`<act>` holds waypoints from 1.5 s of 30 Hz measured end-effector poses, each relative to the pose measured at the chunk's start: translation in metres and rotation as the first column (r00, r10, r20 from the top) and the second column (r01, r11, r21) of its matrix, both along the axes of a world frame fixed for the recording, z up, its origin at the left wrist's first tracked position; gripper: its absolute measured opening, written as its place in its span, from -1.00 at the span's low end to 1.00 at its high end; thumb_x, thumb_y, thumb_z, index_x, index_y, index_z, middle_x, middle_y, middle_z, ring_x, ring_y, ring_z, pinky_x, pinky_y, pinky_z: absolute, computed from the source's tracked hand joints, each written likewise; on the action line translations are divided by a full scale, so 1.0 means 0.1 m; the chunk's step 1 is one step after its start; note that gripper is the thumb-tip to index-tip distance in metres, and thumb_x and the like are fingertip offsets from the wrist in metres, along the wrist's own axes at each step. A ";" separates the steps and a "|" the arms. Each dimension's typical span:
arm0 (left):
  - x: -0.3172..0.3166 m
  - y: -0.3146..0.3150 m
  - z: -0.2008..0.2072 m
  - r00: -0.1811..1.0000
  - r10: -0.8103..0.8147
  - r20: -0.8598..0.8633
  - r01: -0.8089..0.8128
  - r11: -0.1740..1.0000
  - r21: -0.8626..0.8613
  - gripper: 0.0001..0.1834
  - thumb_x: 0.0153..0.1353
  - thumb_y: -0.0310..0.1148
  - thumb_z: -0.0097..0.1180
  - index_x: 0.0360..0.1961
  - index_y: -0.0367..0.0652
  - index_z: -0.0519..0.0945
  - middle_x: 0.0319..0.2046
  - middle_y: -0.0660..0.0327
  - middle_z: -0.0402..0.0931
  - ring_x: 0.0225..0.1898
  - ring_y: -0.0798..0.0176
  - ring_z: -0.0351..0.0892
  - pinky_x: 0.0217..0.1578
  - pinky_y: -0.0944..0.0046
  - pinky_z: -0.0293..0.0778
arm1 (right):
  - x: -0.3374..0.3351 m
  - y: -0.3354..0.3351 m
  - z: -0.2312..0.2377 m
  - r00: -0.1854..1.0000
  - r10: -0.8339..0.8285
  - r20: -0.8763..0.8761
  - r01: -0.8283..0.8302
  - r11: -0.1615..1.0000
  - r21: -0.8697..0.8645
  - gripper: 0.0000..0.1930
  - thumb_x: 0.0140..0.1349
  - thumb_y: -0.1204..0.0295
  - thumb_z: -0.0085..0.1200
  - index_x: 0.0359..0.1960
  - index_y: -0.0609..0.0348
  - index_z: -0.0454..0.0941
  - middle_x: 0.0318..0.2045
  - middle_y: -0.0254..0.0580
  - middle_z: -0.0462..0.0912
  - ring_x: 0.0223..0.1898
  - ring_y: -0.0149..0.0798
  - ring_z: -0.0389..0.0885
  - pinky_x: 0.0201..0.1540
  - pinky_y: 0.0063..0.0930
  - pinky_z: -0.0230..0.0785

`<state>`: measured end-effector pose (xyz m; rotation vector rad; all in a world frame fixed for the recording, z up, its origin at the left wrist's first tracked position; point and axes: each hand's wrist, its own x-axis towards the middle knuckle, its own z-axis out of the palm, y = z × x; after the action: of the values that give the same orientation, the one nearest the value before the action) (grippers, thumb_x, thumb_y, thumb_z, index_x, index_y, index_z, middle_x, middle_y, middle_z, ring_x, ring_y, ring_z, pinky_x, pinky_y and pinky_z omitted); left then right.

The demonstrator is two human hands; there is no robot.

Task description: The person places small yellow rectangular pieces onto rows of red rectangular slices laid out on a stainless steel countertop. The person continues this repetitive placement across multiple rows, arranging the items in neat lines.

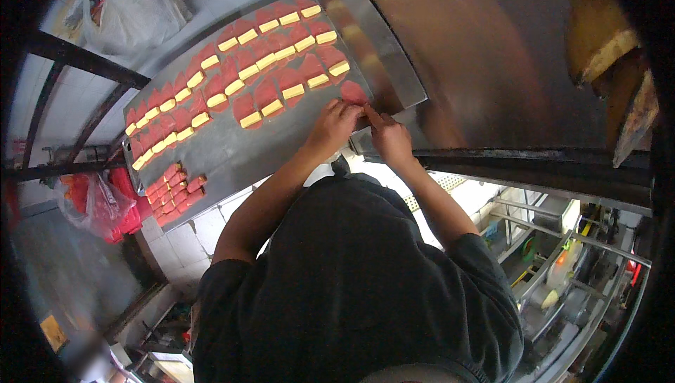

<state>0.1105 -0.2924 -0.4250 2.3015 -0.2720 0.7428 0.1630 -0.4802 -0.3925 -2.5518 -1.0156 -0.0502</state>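
Note:
A thin red meat slice [354, 93] lies at the right end of the steel table [267, 161]. Both of my hands are at its near end. My left hand [336, 124] has its fingers bent and closed on that edge. Against it, my right hand [390, 138] pinches the same end with its forefinger stretched forward; whatever lies between the fingertips is hidden. To the left, rows of flat meat slices each carry a pale yellow stick [293, 91], which looks like cheese. At the near left corner, several finished meat rolls [172, 193] are stacked side by side.
A raised steel edge [380, 39] borders the table on the right, beside a large steel panel. Bananas [598, 53] hang at the upper right. Plastic bags [130, 14] and a black metal rack [84, 56] are on the left. Metal shelving [562, 242] stands lower right.

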 end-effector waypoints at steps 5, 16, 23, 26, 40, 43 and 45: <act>-0.04 0.04 0.18 1.000 -0.028 -0.012 0.029 0.997 0.076 -0.72 0.16 -0.47 0.34 -0.08 -0.17 0.67 -0.14 0.14 0.60 -0.04 -0.02 0.58 0.02 0.03 0.55 | -0.01 0.04 0.07 0.998 -0.035 -0.057 0.036 0.999 0.015 -0.55 0.29 0.52 0.05 0.24 0.00 0.58 -0.20 0.04 0.76 -0.28 0.19 0.77 -0.25 0.07 0.63; 0.05 0.04 0.05 0.993 0.060 -0.099 -0.048 0.992 0.118 -0.74 0.24 -0.42 0.35 -0.05 -0.15 0.66 -0.10 0.06 0.52 -0.03 -0.11 0.54 0.03 -0.03 0.54 | 0.08 0.06 0.03 0.994 0.064 -0.086 -0.048 0.982 0.185 -0.57 0.30 0.51 0.08 0.21 -0.04 0.63 -0.14 0.06 0.75 -0.19 0.20 0.76 -0.16 0.06 0.63; -0.04 -0.07 0.10 0.986 0.116 -0.119 -0.096 0.982 0.160 -0.77 0.23 -0.42 0.35 -0.13 -0.21 0.62 -0.16 0.05 0.50 -0.05 -0.10 0.51 0.02 -0.06 0.47 | 0.09 0.04 -0.01 0.999 0.027 -0.047 -0.026 0.999 0.023 -0.52 0.24 0.54 0.04 0.20 -0.13 0.64 -0.16 0.01 0.73 -0.23 0.17 0.77 -0.20 0.05 0.64; -0.09 -0.05 0.11 0.983 0.072 -0.171 -0.063 0.996 0.055 -0.62 0.12 -0.56 0.35 -0.01 -0.16 0.61 -0.09 0.02 0.52 0.03 -0.15 0.50 0.07 -0.10 0.49 | 0.11 0.06 0.00 0.998 0.011 -0.064 -0.013 1.000 -0.023 -0.51 0.24 0.55 0.03 0.20 -0.13 0.64 -0.15 0.01 0.73 -0.23 0.17 0.77 -0.20 0.06 0.64; -0.01 0.03 0.10 0.982 0.184 -0.035 -0.187 0.980 -0.074 -0.66 0.10 -0.60 0.29 -0.06 -0.21 0.62 -0.07 0.04 0.57 0.00 -0.16 0.51 -0.01 -0.07 0.47 | 0.05 0.30 0.04 0.956 0.175 0.234 -0.127 0.970 -0.206 -0.58 0.20 0.52 0.13 0.14 0.23 0.60 0.16 -0.11 0.60 0.04 -0.02 0.66 -0.09 -0.09 0.66; -0.03 0.10 0.05 0.990 0.135 -0.036 -0.137 0.988 -0.075 -0.64 0.07 -0.59 0.26 -0.05 -0.22 0.62 -0.04 0.03 0.57 0.04 -0.15 0.49 0.02 -0.08 0.46 | 0.15 0.41 0.05 0.981 0.140 0.137 -0.107 0.968 -0.226 -0.57 0.20 0.54 0.13 0.15 0.22 0.59 0.17 -0.10 0.61 -0.04 0.01 0.70 -0.07 -0.08 0.66; -0.03 0.13 -0.04 0.991 0.127 -0.052 -0.128 0.992 -0.018 -0.61 0.07 -0.57 0.25 -0.01 -0.22 0.61 0.01 0.02 0.55 0.09 -0.14 0.48 0.05 -0.09 0.45 | 0.16 0.43 0.08 0.985 0.109 0.137 -0.083 0.980 -0.184 -0.58 0.23 0.53 0.10 0.16 0.21 0.58 0.15 -0.10 0.61 -0.06 0.03 0.72 -0.08 -0.08 0.66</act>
<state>0.1076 -0.2793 -0.4291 2.3308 -0.0939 0.7448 0.1788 -0.4370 -0.3847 -2.6866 -1.2497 -0.1278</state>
